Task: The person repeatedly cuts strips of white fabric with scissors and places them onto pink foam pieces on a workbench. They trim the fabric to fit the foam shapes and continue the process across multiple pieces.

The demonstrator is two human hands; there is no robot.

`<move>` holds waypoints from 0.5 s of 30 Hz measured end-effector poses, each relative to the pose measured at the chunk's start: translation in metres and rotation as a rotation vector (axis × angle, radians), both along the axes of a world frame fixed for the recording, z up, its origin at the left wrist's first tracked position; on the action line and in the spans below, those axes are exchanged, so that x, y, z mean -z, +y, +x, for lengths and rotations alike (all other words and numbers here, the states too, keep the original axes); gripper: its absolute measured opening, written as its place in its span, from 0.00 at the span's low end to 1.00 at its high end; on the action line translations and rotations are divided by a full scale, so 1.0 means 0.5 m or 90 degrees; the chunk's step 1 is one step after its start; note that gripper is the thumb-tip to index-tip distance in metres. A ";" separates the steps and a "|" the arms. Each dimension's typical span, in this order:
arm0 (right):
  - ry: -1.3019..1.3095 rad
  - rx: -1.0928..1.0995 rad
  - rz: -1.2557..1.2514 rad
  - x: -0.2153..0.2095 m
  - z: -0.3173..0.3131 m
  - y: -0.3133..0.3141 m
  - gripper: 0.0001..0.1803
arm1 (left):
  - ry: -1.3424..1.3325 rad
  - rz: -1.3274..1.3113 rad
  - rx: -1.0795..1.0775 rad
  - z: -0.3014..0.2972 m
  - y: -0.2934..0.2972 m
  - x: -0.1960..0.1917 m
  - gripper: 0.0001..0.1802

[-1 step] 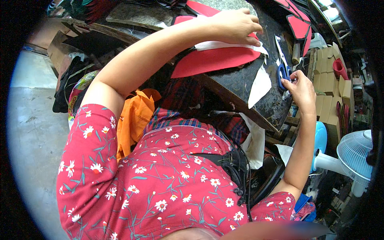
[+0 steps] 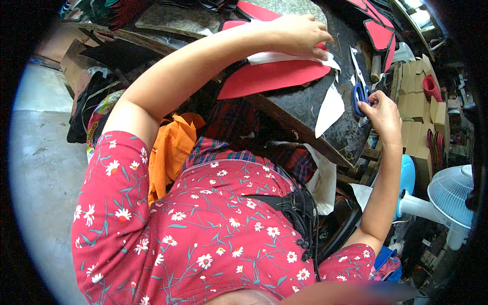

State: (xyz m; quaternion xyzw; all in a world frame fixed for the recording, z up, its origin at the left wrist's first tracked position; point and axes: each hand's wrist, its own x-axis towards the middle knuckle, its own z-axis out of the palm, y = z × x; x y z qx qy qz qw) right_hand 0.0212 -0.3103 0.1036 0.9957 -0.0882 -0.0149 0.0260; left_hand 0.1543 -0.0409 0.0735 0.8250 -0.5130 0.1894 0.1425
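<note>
In the head view, the left hand (image 2: 303, 36) is laid over the far end of a white strip (image 2: 277, 58), its grip slack, with thumb and fingers parted and nothing seen clasped; its underside is hidden. Beside the strip, on the near side, a long red piece (image 2: 277, 79) is rested on the dark worktop (image 2: 305, 104), its pointed end projected past the edge. The blue-handled scissors (image 2: 360, 85) are lodged by their loops in the grip of the right hand (image 2: 378, 109), thumb and fingers closed about them, while the blades are directed away from the body, slightly parted. Between the red piece and the scissors, a white scrap (image 2: 330, 111) is left lying near the worktop's edge. Beyond the scissors, a wooden handle (image 2: 376, 68) is seen near black-edged red pieces (image 2: 380, 35). To the right, cardboard boxes (image 2: 408, 96) are stacked above a white fan (image 2: 452, 195).
</note>
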 end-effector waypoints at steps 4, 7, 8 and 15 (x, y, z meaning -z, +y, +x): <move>0.025 0.035 0.144 0.005 0.013 -0.043 0.18 | 0.075 0.134 -0.076 0.022 -0.025 -0.005 0.32; 0.002 0.074 0.624 -0.016 -0.032 -0.058 0.16 | 0.151 0.084 -0.019 0.038 -0.038 -0.020 0.34; -0.019 0.080 0.668 -0.021 -0.056 -0.054 0.16 | 0.192 0.084 0.002 0.044 -0.041 -0.028 0.34; -0.101 0.002 0.864 -0.035 -0.204 0.009 0.25 | 0.559 -0.017 0.123 0.055 -0.044 -0.095 0.25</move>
